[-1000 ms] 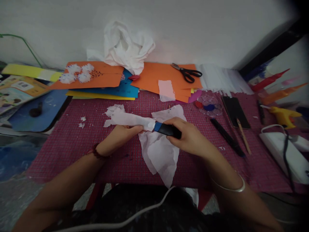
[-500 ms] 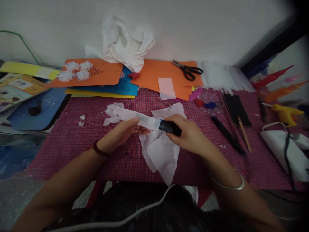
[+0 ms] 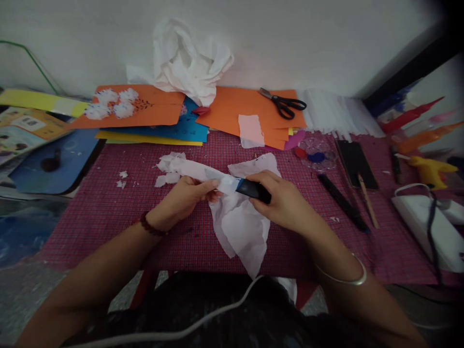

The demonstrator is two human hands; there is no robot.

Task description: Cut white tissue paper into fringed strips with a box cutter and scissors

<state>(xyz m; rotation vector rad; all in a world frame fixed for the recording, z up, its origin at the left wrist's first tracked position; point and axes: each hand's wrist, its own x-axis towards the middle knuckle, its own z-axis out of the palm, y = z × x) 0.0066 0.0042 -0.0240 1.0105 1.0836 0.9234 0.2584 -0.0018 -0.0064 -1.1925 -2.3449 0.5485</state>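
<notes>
Strip of white paper (image 3: 195, 171) sits between the hands, above the checked tablecloth (image 3: 203, 253), its right end meeting a dark object (image 3: 249, 188) with a blue edge. Left hand (image 3: 186, 197) pinches the strip near that end, thumb on top, other fingers partly hidden beneath. Right hand (image 3: 284, 199) grips the dark object, fingers curled over it. Whether the strip is wrapped around the object or merely laid along it: cannot tell. Crumpled white sheet (image 3: 242, 227) spreads under the hands; torn scraps (image 3: 172, 162) at the strip's left end, joined or loose not clear. Scissors (image 3: 281, 103) rest on the orange sheets (image 3: 226, 106), untouched.

Judgement: step in hand looks like fitting and pressing the strip against the dark object. Next move calls for a steady right-hand hold and light, even left-thumb pressure; paper looks thin, likely to tear.
</notes>
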